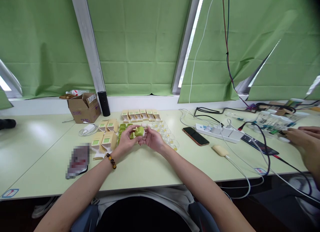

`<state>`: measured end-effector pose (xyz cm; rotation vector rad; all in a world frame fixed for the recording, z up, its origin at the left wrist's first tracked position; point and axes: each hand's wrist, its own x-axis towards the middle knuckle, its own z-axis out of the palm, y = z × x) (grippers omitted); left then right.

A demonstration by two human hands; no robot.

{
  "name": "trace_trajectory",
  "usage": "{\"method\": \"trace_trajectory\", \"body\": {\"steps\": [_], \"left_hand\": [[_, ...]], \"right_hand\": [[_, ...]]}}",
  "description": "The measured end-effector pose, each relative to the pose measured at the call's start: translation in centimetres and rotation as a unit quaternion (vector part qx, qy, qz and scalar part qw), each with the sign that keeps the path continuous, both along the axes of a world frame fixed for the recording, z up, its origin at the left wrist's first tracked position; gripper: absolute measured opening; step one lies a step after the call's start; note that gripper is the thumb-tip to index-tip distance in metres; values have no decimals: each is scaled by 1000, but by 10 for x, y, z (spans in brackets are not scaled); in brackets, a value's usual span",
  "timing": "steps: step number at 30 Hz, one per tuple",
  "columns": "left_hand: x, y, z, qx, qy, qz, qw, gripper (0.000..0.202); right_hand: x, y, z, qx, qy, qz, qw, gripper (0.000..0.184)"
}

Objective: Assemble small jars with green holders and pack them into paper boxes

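My left hand (127,138), with a beaded bracelet at the wrist, grips a small glossy green rounded object (139,131) by its left side. At that object's right side, where a whitish part shows, the curled fingers of my right hand (153,138) close against it. Just left of and behind my left hand stand several similar green pieces (122,128), partly covered by the hand. Clear plastic dome-shaped pieces (166,133) with yellowish centres lie in rows beyond and right of my right hand. Small cream boxes (109,141) with green squares stand left of my left hand.
More cream boxes (141,115) line the back. A cardboard box (84,110), a black cylinder (103,103) and a coiled white cable (88,129) sit left. Rightward lie a phone (195,136), a power strip (220,133) and cables. Another person's hands (302,138) work among clear containers.
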<state>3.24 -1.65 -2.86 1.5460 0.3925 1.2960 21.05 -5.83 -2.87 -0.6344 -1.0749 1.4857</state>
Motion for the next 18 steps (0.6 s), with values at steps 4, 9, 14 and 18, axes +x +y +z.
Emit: {"method": "trace_trajectory", "body": {"steps": [4, 9, 14, 18], "left_hand": [[0, 8, -1, -68, -43, 16, 997, 55], [0, 12, 1, -140, -84, 14, 986, 56], [0, 10, 5, -142, -97, 24, 985, 53], [-1, 7, 8, -132, -95, 22, 987, 49]], "right_hand": [[16, -1, 15, 55, -108, -180, 976, 44], [45, -10, 45, 140, -263, -313, 902, 26], [69, -51, 65, 151, -617, -265, 725, 13], [84, -83, 52, 145, -763, -214, 593, 20]]}}
